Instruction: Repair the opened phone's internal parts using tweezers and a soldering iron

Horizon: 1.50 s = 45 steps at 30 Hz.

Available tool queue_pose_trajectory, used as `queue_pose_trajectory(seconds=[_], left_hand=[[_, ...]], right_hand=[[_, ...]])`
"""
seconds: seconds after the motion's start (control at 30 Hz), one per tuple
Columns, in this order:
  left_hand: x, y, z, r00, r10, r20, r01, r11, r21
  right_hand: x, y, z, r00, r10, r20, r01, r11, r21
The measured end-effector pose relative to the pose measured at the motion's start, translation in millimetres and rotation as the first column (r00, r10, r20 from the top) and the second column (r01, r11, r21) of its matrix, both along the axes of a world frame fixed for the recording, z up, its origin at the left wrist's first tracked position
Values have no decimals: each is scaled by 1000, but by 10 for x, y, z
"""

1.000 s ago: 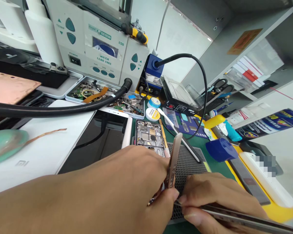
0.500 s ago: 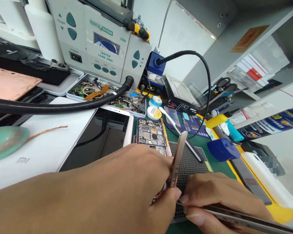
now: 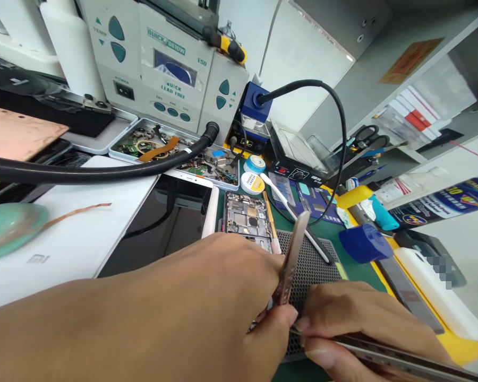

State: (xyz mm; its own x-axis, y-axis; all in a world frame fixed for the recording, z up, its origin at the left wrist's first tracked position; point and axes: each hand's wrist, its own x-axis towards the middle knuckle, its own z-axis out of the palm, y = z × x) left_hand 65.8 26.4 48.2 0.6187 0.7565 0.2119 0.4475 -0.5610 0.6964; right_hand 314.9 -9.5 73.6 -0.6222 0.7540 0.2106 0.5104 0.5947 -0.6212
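Observation:
My left hand fills the lower left and is closed on a pair of metal tweezers whose free end sticks up. My right hand lies at the lower right, its fingers pinched round a second metal tool that runs off toward the bottom right corner. Both hands meet over a dark perforated pad. What the tool tips touch is hidden by my fingers. Just beyond my left hand lies an opened phone frame with its boards showing.
A white rework station stands at the back, its black hose crossing a parts tray. A white tablet and a dark-screened phone lie left. A blue soldering stand, solder tins, blue cap sit right.
The view has drifted slightly. The tweezers in my left hand have tipped a little to the right. Both hands stay together over the pad.

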Motion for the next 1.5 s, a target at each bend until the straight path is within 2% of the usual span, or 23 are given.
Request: queue_pose_trajectory(seconds=[0.47,0.63,0.93,1.17,1.5], left_hand=[[4,40,2,1000,-15,11,15,1000,-25],[10,43,23,999,-30,15,30,999,-26],[10,32,25,999,-43,16,44,998,-35],[-7,3,9,999,-18,50,20,999,-44],[-8,-17,-49,998,-55,40,59,994,-87]], right_hand=[[19,5,60,999,36,20,-35,999,-1],[-8,14,60,999,-3,42,2,1000,24],[-15,50,63,998,6,62,-7,1000,28],[-34,45,78,999,-11,53,10,999,34],[-6,15,69,996,-38,80,36,999,21]])
